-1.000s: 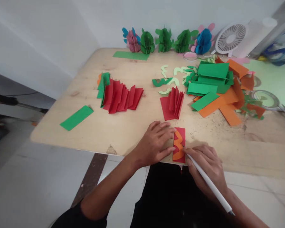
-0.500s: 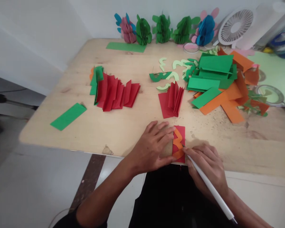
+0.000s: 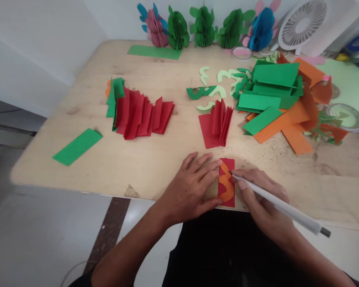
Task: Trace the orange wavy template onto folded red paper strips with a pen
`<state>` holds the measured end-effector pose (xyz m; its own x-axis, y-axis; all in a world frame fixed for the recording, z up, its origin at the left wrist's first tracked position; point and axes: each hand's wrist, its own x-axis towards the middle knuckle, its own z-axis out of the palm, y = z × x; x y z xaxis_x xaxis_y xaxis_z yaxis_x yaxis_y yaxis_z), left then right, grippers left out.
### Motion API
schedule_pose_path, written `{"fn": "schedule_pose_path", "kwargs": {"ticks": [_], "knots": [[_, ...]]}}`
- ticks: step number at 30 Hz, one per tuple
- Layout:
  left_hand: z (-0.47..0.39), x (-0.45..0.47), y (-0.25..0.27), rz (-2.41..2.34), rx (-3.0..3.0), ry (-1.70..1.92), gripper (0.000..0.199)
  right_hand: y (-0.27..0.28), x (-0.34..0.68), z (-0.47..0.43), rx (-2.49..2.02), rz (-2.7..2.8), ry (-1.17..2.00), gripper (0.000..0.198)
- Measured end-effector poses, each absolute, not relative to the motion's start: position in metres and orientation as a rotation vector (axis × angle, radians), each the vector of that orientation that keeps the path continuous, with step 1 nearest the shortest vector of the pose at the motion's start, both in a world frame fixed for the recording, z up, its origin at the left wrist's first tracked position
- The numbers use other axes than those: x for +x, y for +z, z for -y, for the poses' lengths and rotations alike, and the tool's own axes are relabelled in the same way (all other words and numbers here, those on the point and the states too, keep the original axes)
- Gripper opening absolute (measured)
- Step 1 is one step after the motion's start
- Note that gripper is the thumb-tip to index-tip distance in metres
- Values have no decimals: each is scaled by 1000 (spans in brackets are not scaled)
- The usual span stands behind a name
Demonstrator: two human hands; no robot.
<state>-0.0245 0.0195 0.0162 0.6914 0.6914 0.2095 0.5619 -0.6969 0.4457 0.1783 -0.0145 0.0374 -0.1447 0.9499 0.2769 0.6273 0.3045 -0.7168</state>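
looks like mid-trace, running a white pen (image 3: 287,208) along the edge of a wavy orange paper template (image 3: 227,187) laid on a red paper strip (image 3: 231,164), right at the near edge of the wooden table (image 3: 158,167). probably calls for keeping the template dead still and following the curve. pinching the pen in the right hand (image 3: 266,207), closed snugly round it; pressing template and strip from 9 o'clock with a flat, uncurled left hand (image 3: 187,189). just beyond, at 12, red accordion-folded paper (image 3: 221,121); farther off, at 1, green folded paper strips (image 3: 275,74).
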Motion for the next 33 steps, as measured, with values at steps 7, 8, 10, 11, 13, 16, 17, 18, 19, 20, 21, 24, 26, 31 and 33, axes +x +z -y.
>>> {"fn": "schedule_pose_path", "kwargs": {"ticks": [7, 8, 10, 11, 13, 16, 17, 18, 19, 20, 21, 24, 26, 31, 33], "knots": [[-20, -26, 15, -993, 2569, 494, 52, 31, 168, 0, -1519, 1843, 509, 8], [-20, -26, 15, -992, 2569, 495, 52, 31, 167, -1, -1513, 1858, 493, 8], [-20, -26, 15, -991, 2564, 498, 52, 31, 166, -2, -1495, 1887, 462, 8], [-20, -26, 15, -990, 2561, 499, 52, 32, 166, -2, -1482, 1898, 445, 8], [-20, -26, 15, -984, 2557, 502, 52, 31, 165, -3, -1454, 1913, 420, 8], [-20, -26, 15, -979, 2548, 505, 51, 30, 164, -3, -1430, 1928, 410, 8], [-20, -26, 15, -981, 2545, 504, 50, 30, 164, -3, -1431, 1935, 414, 8], [-20, -26, 15, -982, 2543, 505, 50, 29, 164, -2, -1433, 1941, 418, 8], [-20, -26, 15, -982, 2542, 505, 50, 29, 165, -2, -1432, 1945, 418, 8], [-20, -26, 15, -981, 2542, 507, 50, 28, 165, -2, -1430, 1951, 420, 8], [-20, -26, 15, -979, 2542, 510, 51, 28, 165, -2, -1427, 1956, 421, 8], [-20, -26, 15, -979, 2537, 506, 52, 28, 165, -1, -1432, 1962, 418, 8], [-20, -26, 15, -982, 2533, 502, 52, 27, 165, -1, -1430, 1970, 418, 8], [-20, -27, 14, -974, 2546, 514, 51, 26, 165, -1, -1391, 1984, 406, 7], [-20, -27, 14, -969, 2552, 514, 52, 26, 166, 0, -1393, 1984, 405, 8]]}}
